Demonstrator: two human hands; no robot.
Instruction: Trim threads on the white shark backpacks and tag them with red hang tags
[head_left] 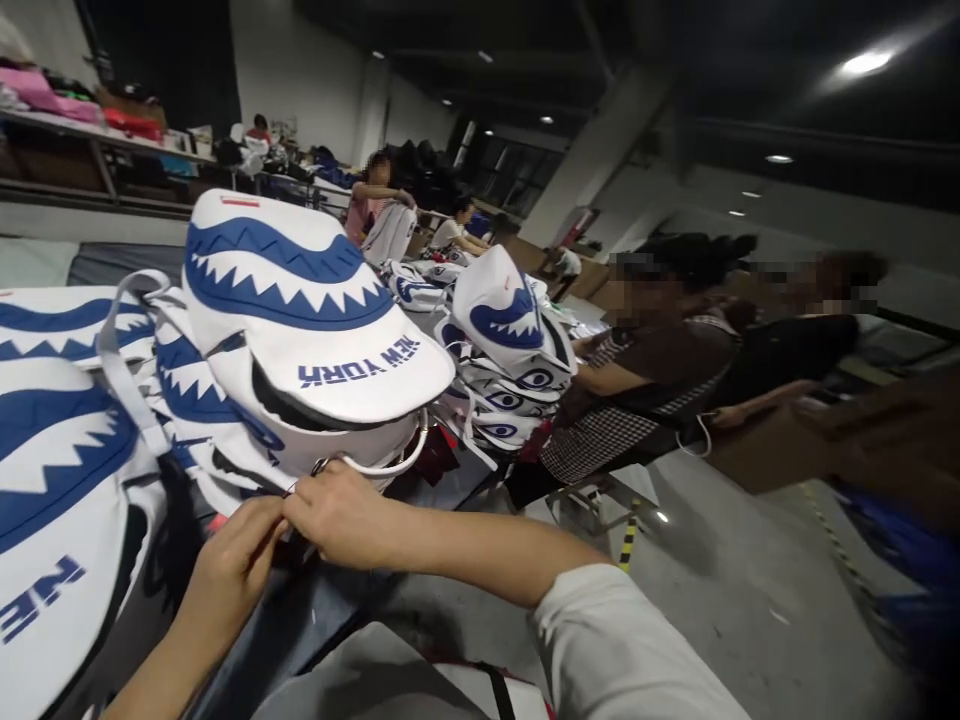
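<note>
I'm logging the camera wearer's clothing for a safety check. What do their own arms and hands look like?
Both hands are bare: the left hand and right hand show no gloves, rings or watch. The right arm wears a white sleeve that ends near the elbow, leaving the forearm uncovered. The left forearm is uncovered too, with no sleeve in view.

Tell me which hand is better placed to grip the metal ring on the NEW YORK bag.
Right, probably: the right hand lies just under the metal ring at the bag's lower edge, while the left hand sits lower, further off.
</note>
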